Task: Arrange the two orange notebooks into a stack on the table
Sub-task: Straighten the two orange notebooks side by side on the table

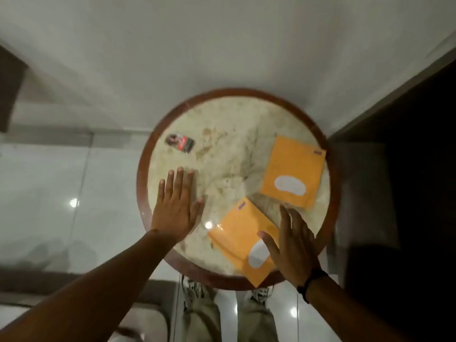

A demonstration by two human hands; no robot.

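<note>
Two orange notebooks with white oval labels lie apart on a round marble table [222, 149]. The far notebook [293, 166] lies flat at the table's right side. The near notebook [237, 233] lies at the front, with one corner past the rim. My right hand [291, 245] hovers over or rests on the near notebook's right part, fingers spread, holding nothing. My left hand [176, 201] is flat and open on the table's left side, away from both notebooks.
A small dark card or packet [181, 143] lies at the table's back left. The table has a brown wooden rim [143, 169]. Glossy floor tiles surround it, a dark wall or door stands at the right, and my shoes show below the front edge.
</note>
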